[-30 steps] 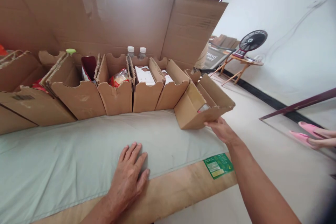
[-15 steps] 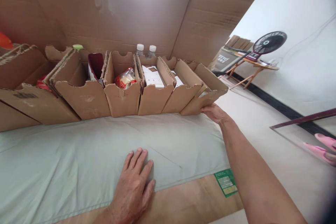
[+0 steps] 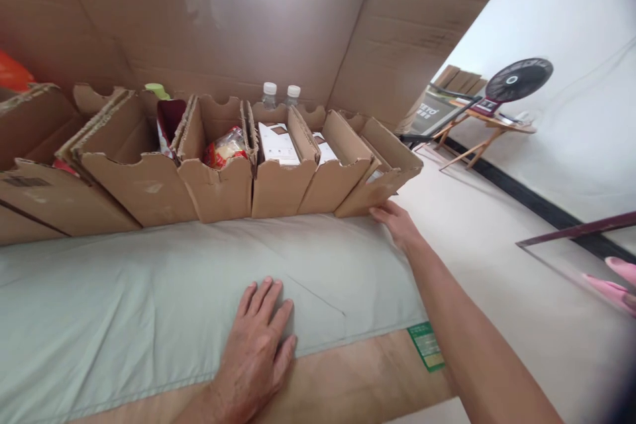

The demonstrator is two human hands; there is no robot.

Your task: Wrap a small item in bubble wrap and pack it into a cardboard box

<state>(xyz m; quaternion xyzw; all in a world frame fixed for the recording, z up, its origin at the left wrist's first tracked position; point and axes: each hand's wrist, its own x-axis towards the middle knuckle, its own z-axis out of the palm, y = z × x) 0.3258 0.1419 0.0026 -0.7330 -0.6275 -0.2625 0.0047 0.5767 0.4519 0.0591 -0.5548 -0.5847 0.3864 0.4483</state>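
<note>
A row of open-topped cardboard boxes stands along the far side of a pale green cloth. My right hand reaches to the lower right corner of the end box, touching it with outstretched fingers; some of its fingers are partly hidden. Flat on the cloth near the front edge rests my left hand, fingers spread and holding nothing. Inside the boxes are a red and clear food packet, white cartons and a dark red package.
Behind the row, two white-capped bottles show in front of a tall cardboard sheet. A fan stands on a small wooden table at right. Pink slippers are at the right edge. Someone's dark hair shows above the sheet.
The boxes have shifted left along the cloth, with my right hand following at the end box. My left hand has stayed flat. The view has moved slightly.
</note>
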